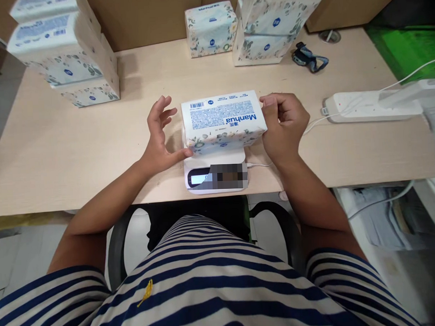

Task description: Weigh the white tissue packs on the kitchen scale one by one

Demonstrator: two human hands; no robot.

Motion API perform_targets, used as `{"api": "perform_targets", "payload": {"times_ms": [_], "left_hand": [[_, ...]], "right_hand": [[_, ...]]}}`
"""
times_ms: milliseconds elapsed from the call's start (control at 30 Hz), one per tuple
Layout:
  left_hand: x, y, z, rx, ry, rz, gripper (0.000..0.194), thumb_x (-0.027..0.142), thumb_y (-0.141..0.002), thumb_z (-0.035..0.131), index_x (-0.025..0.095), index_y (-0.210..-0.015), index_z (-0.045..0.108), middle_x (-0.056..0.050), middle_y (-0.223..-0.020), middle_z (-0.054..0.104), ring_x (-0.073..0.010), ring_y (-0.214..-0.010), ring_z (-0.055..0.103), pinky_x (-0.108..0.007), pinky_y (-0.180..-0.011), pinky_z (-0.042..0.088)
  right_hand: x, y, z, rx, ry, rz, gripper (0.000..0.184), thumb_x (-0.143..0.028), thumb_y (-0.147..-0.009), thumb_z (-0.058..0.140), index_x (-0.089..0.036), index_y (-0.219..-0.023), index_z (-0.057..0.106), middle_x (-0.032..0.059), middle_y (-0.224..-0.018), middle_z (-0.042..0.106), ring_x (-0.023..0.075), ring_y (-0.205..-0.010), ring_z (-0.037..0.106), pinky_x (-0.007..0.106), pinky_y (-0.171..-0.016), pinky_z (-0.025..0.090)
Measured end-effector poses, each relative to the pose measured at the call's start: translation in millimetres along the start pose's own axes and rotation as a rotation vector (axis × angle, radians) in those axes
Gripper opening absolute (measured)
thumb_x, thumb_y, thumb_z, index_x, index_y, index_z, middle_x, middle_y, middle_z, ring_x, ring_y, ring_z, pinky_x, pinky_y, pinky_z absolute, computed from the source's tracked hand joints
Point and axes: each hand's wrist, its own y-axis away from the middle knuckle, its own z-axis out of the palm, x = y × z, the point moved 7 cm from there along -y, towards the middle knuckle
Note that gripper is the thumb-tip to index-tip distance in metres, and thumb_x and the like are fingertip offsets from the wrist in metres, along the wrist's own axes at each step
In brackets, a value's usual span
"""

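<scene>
So the two tissue stacks (67, 59) are sitting at the left of the desk (140, 104). Next comes the left hand (163, 136), fingers spread wide and curling a bit, thumb right at the lower left corner of the Manhua tissue pack (223, 116). That pack's over the white scale (217, 158), print side up. On its right end, the right hand (285, 122) has it pinched between thumb and bent fingers. Further right there's a white power strip (372, 105) with cables.
</scene>
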Motion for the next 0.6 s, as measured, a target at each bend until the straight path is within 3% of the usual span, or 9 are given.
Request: {"api": "perform_targets", "payload": {"times_ms": [167, 267, 367, 500, 600], "left_hand": [[1.8, 0.3, 0.0, -0.039, -0.016, 0.046, 0.136, 0.106, -0.069, 0.077, 0.054, -0.178, 0.012, -0.011, -0.189, 0.03, -0.0506, -0.166, 0.047, -0.073, -0.132, 0.045], [1.6, -0.6, -1.9, -0.014, -0.017, 0.022, 0.136, 0.11, -0.067, 0.071, 0.052, -0.177, 0.016, -0.012, -0.188, 0.032, -0.0518, -0.166, 0.045, -0.073, -0.13, 0.046], [-0.1, -1.1, -1.9, 0.032, 0.012, -0.004, 0.135, 0.114, -0.066, 0.065, 0.049, -0.177, 0.022, -0.013, -0.187, 0.036, -0.0531, -0.167, 0.044, -0.074, -0.127, 0.048], [-0.3, -0.4, 7.0, -0.007, 0.013, 0.042, 0.142, 0.111, -0.065, 0.073, 0.048, -0.179, 0.018, -0.014, -0.187, 0.033, -0.0525, -0.169, 0.042, -0.074, -0.129, 0.048], [7.8, 3.2, 11.2, -0.065, -0.043, 0.131, 0.153, 0.101, -0.06, 0.087, 0.05, -0.181, 0.009, -0.012, -0.189, 0.027, -0.0529, -0.173, 0.035, -0.076, -0.136, 0.04]], "right_hand": [[-2.9, 0.3, -1.3, 0.042, -0.047, -0.027, 0.069, -0.088, -0.109, 0.043, -0.027, -0.119, 0.074, 0.0064, -0.094, 0.074, 0.0232, -0.086, 0.076, 0.043, -0.078, 0.066], [2.5, -1.2, 0.4, 0.012, -0.046, -0.041, 0.09, -0.096, -0.105, 0.02, -0.028, -0.143, 0.067, 0.0136, -0.118, 0.077, 0.0253, -0.099, 0.078, 0.042, -0.082, 0.068], [7.8, -1.3, 9.4, -0.118, -0.036, -0.05, 0.107, -0.105, -0.096, 0.01, -0.034, -0.164, 0.051, 0.016, -0.147, 0.071, 0.0293, -0.12, 0.078, 0.046, -0.094, 0.069], [1.3, 11.6, 28.3, -0.319, -0.073, -0.15, 0.123, -0.116, -0.08, 0.04, -0.041, -0.177, 0.032, 0.0151, -0.184, 0.041, 0.0392, -0.153, 0.064, 0.057, -0.11, 0.066], [-5.5, 28.5, 39.7, -0.425, -0.155, -0.239, 0.134, -0.111, -0.07, 0.067, -0.047, -0.181, 0.024, 0.0153, -0.195, 0.017, 0.0452, -0.149, 0.068, 0.064, -0.106, 0.068]]}}
